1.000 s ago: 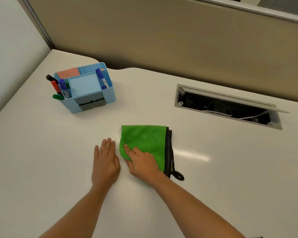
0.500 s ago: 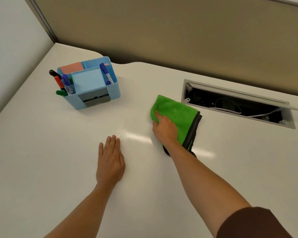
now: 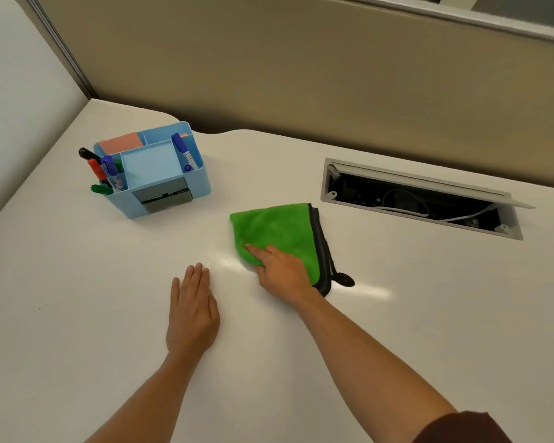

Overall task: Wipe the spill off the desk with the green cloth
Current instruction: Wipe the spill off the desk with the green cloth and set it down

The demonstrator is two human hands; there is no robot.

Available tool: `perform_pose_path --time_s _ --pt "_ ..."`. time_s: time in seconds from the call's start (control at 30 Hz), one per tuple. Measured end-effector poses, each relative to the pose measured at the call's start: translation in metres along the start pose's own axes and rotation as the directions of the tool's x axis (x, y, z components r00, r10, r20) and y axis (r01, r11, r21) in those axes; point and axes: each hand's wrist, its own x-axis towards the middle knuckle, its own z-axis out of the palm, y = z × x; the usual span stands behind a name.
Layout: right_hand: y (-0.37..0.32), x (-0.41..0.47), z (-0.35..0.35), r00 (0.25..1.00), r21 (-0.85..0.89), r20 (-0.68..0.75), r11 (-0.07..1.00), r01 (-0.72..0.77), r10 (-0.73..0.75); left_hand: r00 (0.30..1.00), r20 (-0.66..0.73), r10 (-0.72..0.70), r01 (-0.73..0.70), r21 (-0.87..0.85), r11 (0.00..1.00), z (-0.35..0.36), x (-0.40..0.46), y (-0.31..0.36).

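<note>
A folded green cloth (image 3: 274, 230) with a dark grey edge and a black loop lies flat on the white desk (image 3: 413, 314), a little right of centre. My right hand (image 3: 282, 266) presses on the cloth's near left corner, fingers curled over it. My left hand (image 3: 192, 311) rests flat on the desk to the left of the cloth, palm down, fingers together, holding nothing. Between the two hands the desk shows a faint glossy streak; I cannot make out any spill there.
A light blue desk organiser (image 3: 155, 169) with markers and note pads stands at the back left. An open cable hatch (image 3: 419, 199) with wires is sunk into the desk at the back right. A beige partition (image 3: 301, 68) runs behind the desk.
My right hand slid the cloth away toward the hatch, then drew it back toward me. The left hand stayed flat in place.
</note>
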Motion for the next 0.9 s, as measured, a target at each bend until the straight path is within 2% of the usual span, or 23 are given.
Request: perform_pose_path --time_s 0.1,0.23,0.4,0.5,0.57,0.63,0.7,0.9 --pt "0.054 -0.003 -0.027 0.971 0.088 -0.103 0.974 -0.207 0.216 1.0 0.01 -0.009 0.009 0.002 1.0 0.001 0.0 0.0" --pt "0.129 -0.02 -0.062 0.875 0.188 -0.21 0.896 -0.403 0.437 1.0 0.02 -0.018 0.018 0.003 1.0 0.001 0.0 0.001" --pt "0.201 -0.059 -0.087 0.702 0.349 -0.277 0.749 -0.563 0.656 1.0 0.021 -0.023 0.023 0.003 1.0 0.0 0.001 0.002" --pt "0.219 -0.078 -0.089 0.589 0.42 -0.293 0.655 -0.628 0.753 0.999 0.025 -0.024 0.024 0.01 1.0 0.0 0.001 0.003" --pt "0.218 -0.081 -0.087 0.557 0.436 -0.302 0.632 -0.641 0.774 0.999 0.026 -0.027 0.026 0.019 0.999 0.0 0.001 0.003" --pt "0.207 -0.08 -0.083 0.55 0.446 -0.303 0.626 -0.64 0.778 0.999 0.03 -0.032 0.032 0.025 0.999 0.001 0.002 0.003" --pt "0.188 -0.077 -0.077 0.579 0.448 -0.285 0.64 -0.624 0.764 0.999 0.035 -0.031 0.03 0.034 0.999 0.002 0.001 0.003" --pt "0.09 -0.064 -0.031 0.837 0.299 -0.179 0.839 -0.455 0.517 0.999 0.04 -0.034 0.033 0.036 0.999 0.002 0.001 0.003"
